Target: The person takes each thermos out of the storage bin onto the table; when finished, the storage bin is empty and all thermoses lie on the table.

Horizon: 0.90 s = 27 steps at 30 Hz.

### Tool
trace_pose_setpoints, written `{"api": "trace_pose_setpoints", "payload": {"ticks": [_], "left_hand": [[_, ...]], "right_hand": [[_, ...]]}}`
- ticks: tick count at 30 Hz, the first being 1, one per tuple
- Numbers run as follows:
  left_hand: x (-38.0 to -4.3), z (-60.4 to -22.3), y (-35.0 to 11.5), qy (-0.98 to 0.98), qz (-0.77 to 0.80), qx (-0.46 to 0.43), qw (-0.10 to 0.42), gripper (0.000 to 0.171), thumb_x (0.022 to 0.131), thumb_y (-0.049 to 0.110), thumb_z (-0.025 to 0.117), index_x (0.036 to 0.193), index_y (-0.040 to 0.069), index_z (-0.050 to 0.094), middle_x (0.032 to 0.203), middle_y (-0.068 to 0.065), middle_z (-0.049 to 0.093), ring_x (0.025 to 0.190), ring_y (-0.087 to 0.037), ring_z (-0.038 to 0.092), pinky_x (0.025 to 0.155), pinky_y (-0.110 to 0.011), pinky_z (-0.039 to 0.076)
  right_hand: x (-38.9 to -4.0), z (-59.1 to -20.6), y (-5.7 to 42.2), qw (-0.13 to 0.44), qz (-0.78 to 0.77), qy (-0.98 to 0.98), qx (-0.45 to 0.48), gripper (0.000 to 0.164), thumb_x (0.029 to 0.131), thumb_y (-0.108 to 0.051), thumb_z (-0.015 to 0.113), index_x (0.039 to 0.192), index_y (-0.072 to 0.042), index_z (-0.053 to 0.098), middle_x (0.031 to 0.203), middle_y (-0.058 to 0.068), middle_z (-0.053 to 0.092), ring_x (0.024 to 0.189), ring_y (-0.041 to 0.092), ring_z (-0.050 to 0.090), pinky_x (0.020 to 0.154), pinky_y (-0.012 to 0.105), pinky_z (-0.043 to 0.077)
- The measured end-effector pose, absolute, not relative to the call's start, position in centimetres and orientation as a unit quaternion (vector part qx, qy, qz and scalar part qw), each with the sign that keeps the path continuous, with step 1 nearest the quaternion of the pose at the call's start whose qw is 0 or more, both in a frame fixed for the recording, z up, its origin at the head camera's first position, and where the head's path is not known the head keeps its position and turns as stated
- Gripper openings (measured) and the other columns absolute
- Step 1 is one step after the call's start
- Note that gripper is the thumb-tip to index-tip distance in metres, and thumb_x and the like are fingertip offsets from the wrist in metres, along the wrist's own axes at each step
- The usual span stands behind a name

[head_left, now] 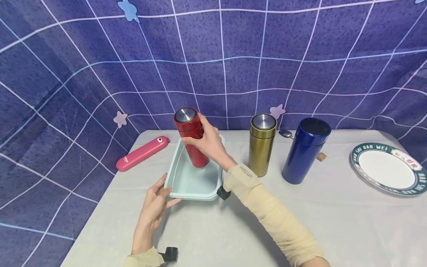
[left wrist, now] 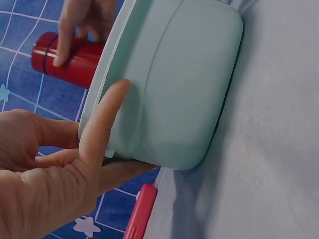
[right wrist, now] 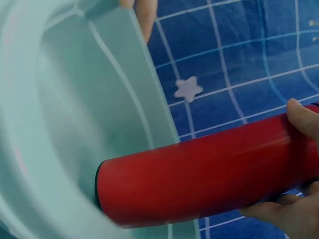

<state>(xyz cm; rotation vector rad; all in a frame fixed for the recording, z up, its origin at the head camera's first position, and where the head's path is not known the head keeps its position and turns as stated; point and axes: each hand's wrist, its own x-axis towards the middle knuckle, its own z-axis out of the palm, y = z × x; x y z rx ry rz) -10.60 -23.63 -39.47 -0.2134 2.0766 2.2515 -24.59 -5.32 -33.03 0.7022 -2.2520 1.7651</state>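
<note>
Red bottle (head_left: 197, 154) is leaning with its base inside the pale green container (head_left: 192, 185).
From afar I'm watching the right hand (head_left: 213, 142) clamping thumb and fingers round the bottle's upper part, while the left hand (head_left: 154, 205) is gripping the container's rim.

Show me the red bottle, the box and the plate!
Red bottle (right wrist: 199, 178), right wrist view, on its side.
Box (head_left: 194, 181), head view, on its inside bottom.
Plate (head_left: 385, 169), head view, on its white middle.

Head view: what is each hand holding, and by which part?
The right hand grips the red thermos flask by its upper part, near the lid; the left hand holds the mint-green container by its rim at the near-left corner.
</note>
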Motion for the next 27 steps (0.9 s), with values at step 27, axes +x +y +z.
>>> {"api": "trace_pose_setpoints", "payload": {"ticks": [27], "left_hand": [[-10.7,-39.4,-23.5,0.675,0.733,-0.076,0.038,0.058,0.102,-0.001,0.031,0.155,-0.002,0.009,0.155,-0.028,0.019,0.134,-0.044,0.038,0.088,-0.034,0.058]], "right_hand": [[-15.4,-25.1,3.4,0.13,0.662,-0.697,0.243,0.073,0.073,-0.009,0.086,0.137,-0.017,0.051,0.115,0.005,0.066,0.097,0.019,0.068,0.086,0.036,0.06]]}}
